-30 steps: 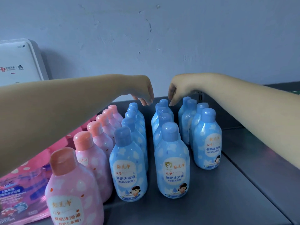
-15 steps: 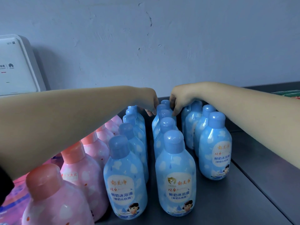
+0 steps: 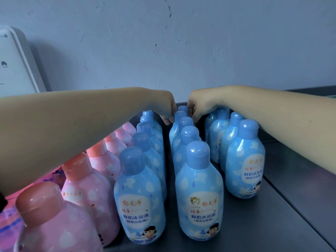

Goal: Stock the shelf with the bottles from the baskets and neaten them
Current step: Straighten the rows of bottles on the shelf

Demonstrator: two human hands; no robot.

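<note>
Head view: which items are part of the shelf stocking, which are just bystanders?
In the job:
- blue bottles, three rows
- pink bottles, one row
- shelf
- left hand and right hand, at the rear bottles of the middle blue row

Bystanders:
- white router box
- pink packets

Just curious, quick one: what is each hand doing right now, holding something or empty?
Left hand: fingers curled down at the rear blue bottles; whether they grip one cannot be told.
Right hand: the same, grip cannot be told.
</note>
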